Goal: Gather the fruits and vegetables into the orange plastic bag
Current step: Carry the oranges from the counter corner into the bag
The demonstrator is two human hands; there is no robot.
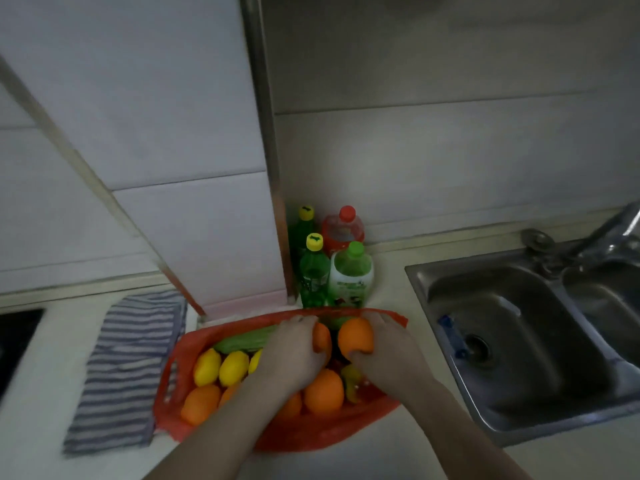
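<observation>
An orange plastic bag (311, 434) lies spread on the counter, and on it sits an orange basket (173, 368) full of produce. Yellow lemons (221, 367), several oranges (323, 391) and a green cucumber (249, 339) lie in the basket. My left hand (294, 351) grips one orange (322, 337) at the far side of the basket. Beside it my right hand (388, 351) curls round another orange (355, 337). A green-yellow item (351, 379) lies below the right hand, partly hidden.
A striped blue-and-white cloth (128, 368) lies left of the basket. Several bottles (332, 268) stand behind it in the wall corner. A steel double sink (526, 337) with a tap (595, 237) fills the right. A black hob edge (17, 337) is at far left.
</observation>
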